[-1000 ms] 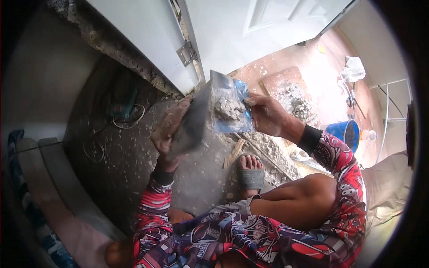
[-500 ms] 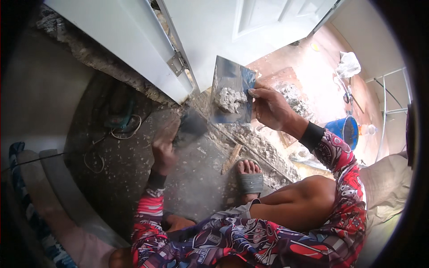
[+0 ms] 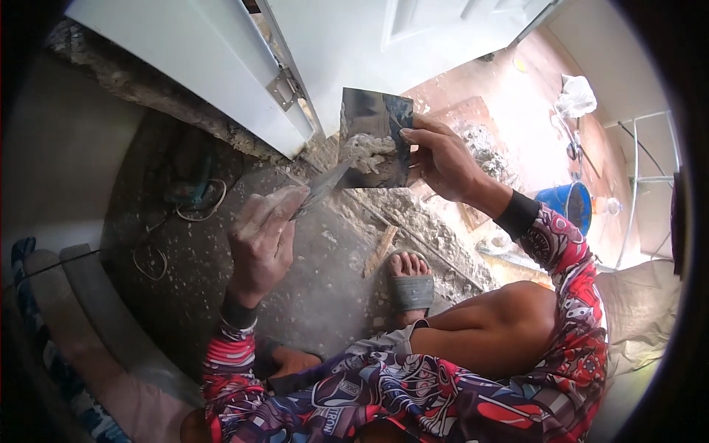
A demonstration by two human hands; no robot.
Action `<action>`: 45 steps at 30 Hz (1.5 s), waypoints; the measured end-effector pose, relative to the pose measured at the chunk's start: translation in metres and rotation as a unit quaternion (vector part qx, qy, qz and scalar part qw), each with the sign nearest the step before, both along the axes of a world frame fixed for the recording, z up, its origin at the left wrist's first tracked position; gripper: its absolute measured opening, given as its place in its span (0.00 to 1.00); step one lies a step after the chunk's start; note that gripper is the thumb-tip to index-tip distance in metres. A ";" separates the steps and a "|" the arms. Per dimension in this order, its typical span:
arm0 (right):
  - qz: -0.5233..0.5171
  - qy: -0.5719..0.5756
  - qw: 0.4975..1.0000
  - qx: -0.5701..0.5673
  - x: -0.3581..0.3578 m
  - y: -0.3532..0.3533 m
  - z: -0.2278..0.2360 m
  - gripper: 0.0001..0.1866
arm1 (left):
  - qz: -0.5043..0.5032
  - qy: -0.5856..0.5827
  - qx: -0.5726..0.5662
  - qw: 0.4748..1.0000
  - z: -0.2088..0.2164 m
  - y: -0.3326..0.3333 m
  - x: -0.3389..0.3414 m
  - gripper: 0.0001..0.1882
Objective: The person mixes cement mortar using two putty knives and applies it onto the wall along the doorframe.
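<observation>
My right hand (image 3: 447, 159) grips a dark rectangular plate (image 3: 377, 107) by its right edge, thumb on top. A lump of wet grey mortar (image 3: 365, 153) sits on the plate. In my left hand (image 3: 262, 236), fingers closed, is a putty knife (image 3: 321, 190) whose handle is hidden in the grip. The blade points up and right, its tip at the plate's lower left edge beside the mortar. Above the knife, the foot of a white door frame (image 3: 288, 136) meets rough broken masonry.
A white door (image 3: 354, 52) stands beyond the plate. Rubble (image 3: 436, 240) and a wood scrap (image 3: 380, 251) lie near my sandalled foot (image 3: 411, 284). A blue bucket (image 3: 569, 207) stands at the right; a corded power tool (image 3: 192, 192) lies at the left.
My left hand has turned the putty knife, bringing its blade to the mortar plate. The plate has shifted slightly left and up, and the mortar lump looks flatter and more spread.
</observation>
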State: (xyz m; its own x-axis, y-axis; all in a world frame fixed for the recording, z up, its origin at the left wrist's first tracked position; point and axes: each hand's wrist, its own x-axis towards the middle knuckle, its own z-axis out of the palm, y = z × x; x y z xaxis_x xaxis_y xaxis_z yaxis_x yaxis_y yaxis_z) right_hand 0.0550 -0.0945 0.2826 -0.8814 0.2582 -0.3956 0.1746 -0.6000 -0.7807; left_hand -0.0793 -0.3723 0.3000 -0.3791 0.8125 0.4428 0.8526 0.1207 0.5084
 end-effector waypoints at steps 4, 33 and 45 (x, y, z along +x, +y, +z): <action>0.013 0.006 1.000 0.017 -0.001 -0.004 0.004 0.16 | -0.019 0.096 -0.078 0.992 0.017 0.009 0.000 0.24; 0.026 -0.085 0.996 0.012 0.002 -0.004 -0.020 0.13 | 0.022 -0.788 -0.073 0.611 -0.066 0.016 0.005 0.07; 0.054 -0.025 0.992 -0.107 0.002 -0.014 -0.031 0.19 | 0.070 -0.528 0.186 0.826 0.020 -0.030 -0.012 0.11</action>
